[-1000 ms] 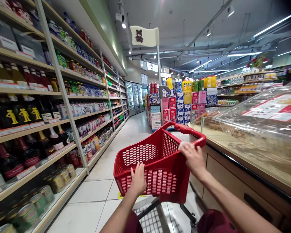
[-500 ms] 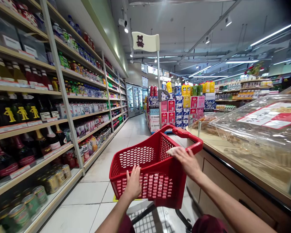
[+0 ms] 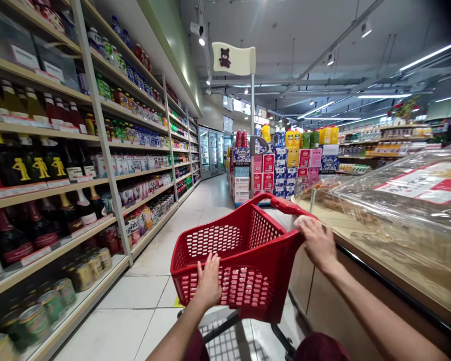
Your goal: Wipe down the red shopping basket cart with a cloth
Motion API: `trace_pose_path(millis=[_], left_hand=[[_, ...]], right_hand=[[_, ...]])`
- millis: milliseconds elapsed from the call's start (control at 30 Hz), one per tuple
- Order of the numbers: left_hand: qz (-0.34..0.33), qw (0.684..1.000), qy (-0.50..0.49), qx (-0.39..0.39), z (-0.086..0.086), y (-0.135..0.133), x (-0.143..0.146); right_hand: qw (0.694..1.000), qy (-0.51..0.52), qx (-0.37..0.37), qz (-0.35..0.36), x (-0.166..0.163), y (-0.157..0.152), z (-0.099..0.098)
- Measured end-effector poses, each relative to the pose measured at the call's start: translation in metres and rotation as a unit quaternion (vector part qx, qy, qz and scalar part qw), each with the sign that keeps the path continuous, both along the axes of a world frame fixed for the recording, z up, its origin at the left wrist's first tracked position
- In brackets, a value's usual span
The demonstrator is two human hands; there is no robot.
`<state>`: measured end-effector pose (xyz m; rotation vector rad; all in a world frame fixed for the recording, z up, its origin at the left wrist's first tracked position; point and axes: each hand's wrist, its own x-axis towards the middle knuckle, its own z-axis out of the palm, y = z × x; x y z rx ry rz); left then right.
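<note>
A red plastic shopping cart basket (image 3: 268, 258) with perforated sides stands in front of me, its handle (image 3: 281, 203) toward the upper right. My left hand (image 3: 209, 283) rests against the near side, its fingers stretched out over the rim and thumb apart. At the right end of the handle, my right hand (image 3: 317, 243) presses a small white cloth (image 3: 303, 223) against the red plastic with bent fingers. Most of the cloth is hidden under the fingers. A cream flag (image 3: 233, 59) with a bear print rises on a pole behind the handle.
Shelves of bottles and cans (image 3: 135, 173) line the left side. At right, close to the cart, is a wooden counter (image 3: 325, 281) with clear plastic lids (image 3: 409, 188). Stacked drink cartons (image 3: 263, 170) stand ahead, with glass-door coolers (image 3: 210, 150) farther back along the tiled aisle.
My right hand has moved right and slightly up with the white cloth, from the basket's back rim to the handle's end. My left hand stays on the near rim. The view has shifted slightly.
</note>
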<state>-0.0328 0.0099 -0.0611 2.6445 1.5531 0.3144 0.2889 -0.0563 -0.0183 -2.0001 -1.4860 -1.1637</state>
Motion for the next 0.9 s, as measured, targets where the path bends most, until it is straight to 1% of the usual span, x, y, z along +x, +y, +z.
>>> trace_pose_path(millis=[33,100,133,167,200,300,333,367,400,500,533,567,600,667,700,733,767,867,900], left_hand=[[0.0,1.0,0.0,0.003,-0.001,0.0,0.001],[-0.004,1.0,0.0,0.001,-0.001,-0.001,0.001],[-0.006,1.0,0.001,-0.001,-0.001,-0.002,0.002],[-0.008,1.0,0.002,-0.004,-0.002,-0.002,0.002],[-0.009,1.0,0.004,-0.005,-0.002,-0.003,0.002],[-0.012,1.0,0.006,0.003,-0.001,-0.005,0.004],[-0.013,1.0,0.006,0.006,-0.001,-0.006,0.005],[-0.015,1.0,0.006,0.007,-0.001,-0.007,0.005],[-0.016,1.0,0.008,0.006,0.0,-0.007,0.005],[-0.015,1.0,0.017,-0.001,0.0,-0.007,0.005],[-0.015,1.0,0.019,-0.001,0.0,-0.007,0.005],[-0.016,1.0,0.021,0.0,-0.001,-0.007,0.005],[-0.018,1.0,0.021,0.002,-0.001,-0.007,0.005],[-0.024,1.0,0.019,0.008,-0.003,-0.007,0.005],[-0.025,0.999,0.019,0.01,-0.004,-0.007,0.006],[-0.026,0.999,0.018,0.013,-0.005,-0.008,0.007],[-0.026,0.999,0.019,0.015,-0.006,-0.008,0.008],[-0.027,0.999,0.031,0.016,-0.007,-0.008,0.009],[-0.027,0.999,0.038,0.015,-0.007,-0.008,0.01]], right_hand=[[0.999,-0.017,-0.013,0.029,-0.007,0.002,-0.004],[0.99,-0.06,-0.05,0.116,-0.026,0.008,-0.014],[0.985,-0.071,-0.062,0.146,-0.033,0.01,-0.018],[0.983,-0.068,-0.069,0.158,-0.038,0.012,-0.02],[0.985,-0.051,-0.066,0.148,-0.039,0.012,-0.02],[0.998,0.027,-0.031,0.054,-0.036,0.011,-0.015],[0.998,0.039,-0.026,0.038,-0.039,0.011,-0.016],[0.998,0.038,-0.027,0.042,-0.044,0.011,-0.018],[0.997,0.025,-0.035,0.068,-0.053,0.012,-0.022],[0.98,-0.036,-0.07,0.181,-0.077,0.014,-0.036],[0.977,-0.042,-0.073,0.195,-0.079,0.015,-0.037],[0.979,-0.036,-0.069,0.19,-0.076,0.015,-0.036],[0.984,-0.02,-0.059,0.166,-0.071,0.014,-0.033],[0.995,0.027,-0.03,0.095,-0.062,0.014,-0.026],[0.996,0.042,-0.021,0.072,-0.061,0.014,-0.025],[0.996,0.047,-0.02,0.069,-0.065,0.016,-0.026],[0.995,0.039,-0.027,0.087,-0.074,0.017,-0.03],[0.978,-0.02,-0.069,0.197,-0.105,0.024,-0.046],[0.972,-0.03,-0.079,0.218,-0.109,0.025,-0.049]])
